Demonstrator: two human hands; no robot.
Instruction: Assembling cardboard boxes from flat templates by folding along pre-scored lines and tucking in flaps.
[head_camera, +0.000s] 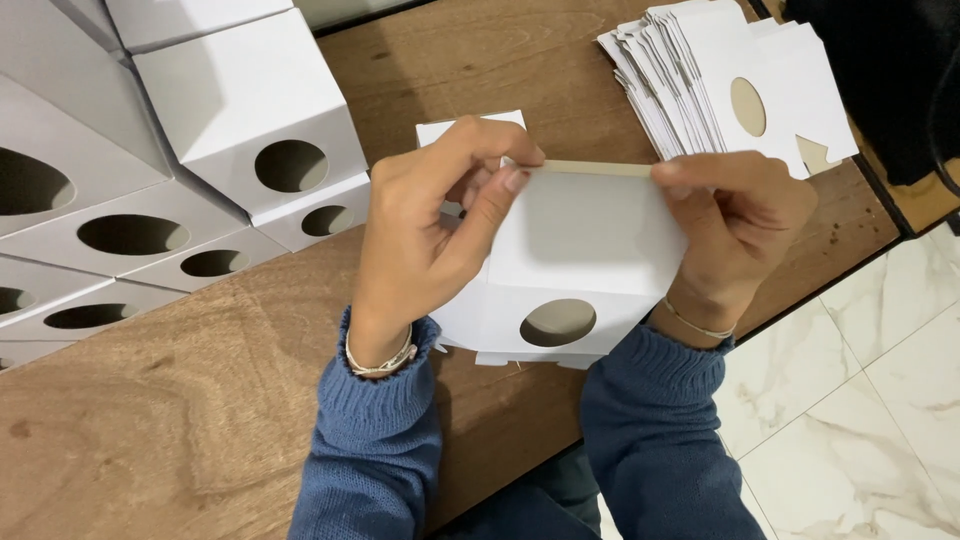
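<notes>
A white cardboard box (580, 250) with a round hole in its near face sits between my hands on the wooden table (180, 400). My left hand (430, 230) pinches the box's top left corner with thumb and fingers. My right hand (735, 225) grips the top right corner. The upper flap's edge runs between the two hands. Both wrists wear thin bracelets and blue knitted sleeves.
Several folded white boxes with round holes (250, 130) are piled at the left. A stack of flat white box blanks (720, 80) lies at the far right of the table. A dark object (890, 70) is at the top right. Marble floor tiles (860, 420) show beyond the table's right edge.
</notes>
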